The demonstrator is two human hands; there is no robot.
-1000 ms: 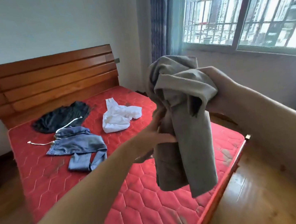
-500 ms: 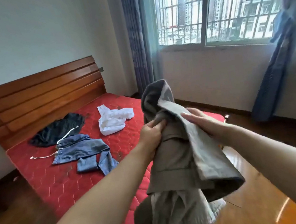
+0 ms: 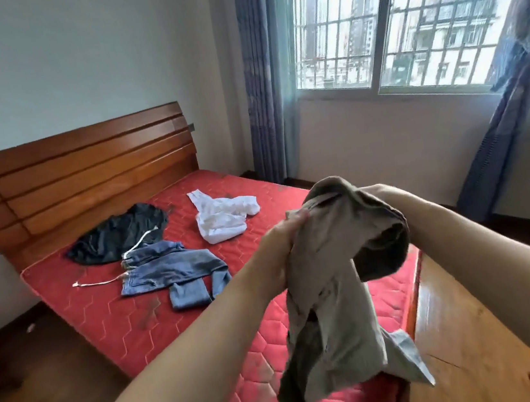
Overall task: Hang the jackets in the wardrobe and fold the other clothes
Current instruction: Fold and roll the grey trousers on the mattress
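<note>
On the far left I see the brown wooden slatted headboard [image 3: 78, 178] and the red quilted mattress [image 3: 109, 309] in front of it. Three pieces of clothing lie apart on the mattress, I think so each one can be picked up one at a time. First comes the crumpled black garment [image 3: 116, 235] near the headboard. Just in front of it, touching its edge, lies the blue denim piece with a white drawstring [image 3: 168, 269]. Past those is the bunched white cloth [image 3: 223, 218], a little apart.

Next is my left hand [image 3: 278, 249]. Its fingers curl tight around the grey-green crumpled garment [image 3: 333, 296], gripping it near the top. The garment hangs down in the air above the near corner of the mattress. I think it is held up high so it can fall loose and show its shape.

My right hand [image 3: 379, 194] is at the top right of the garment. The cloth drapes over it, so I cannot tell if those fingers are gripping or flat.

I cannot tell if this garment is a jacket or something to fold; it is too bunched up. Behind it are the barred window [image 3: 401, 21] and the blue curtains [image 3: 260, 76]. No wardrobe shows. On the right edge, something pale is cut off and too blurry to name.
</note>
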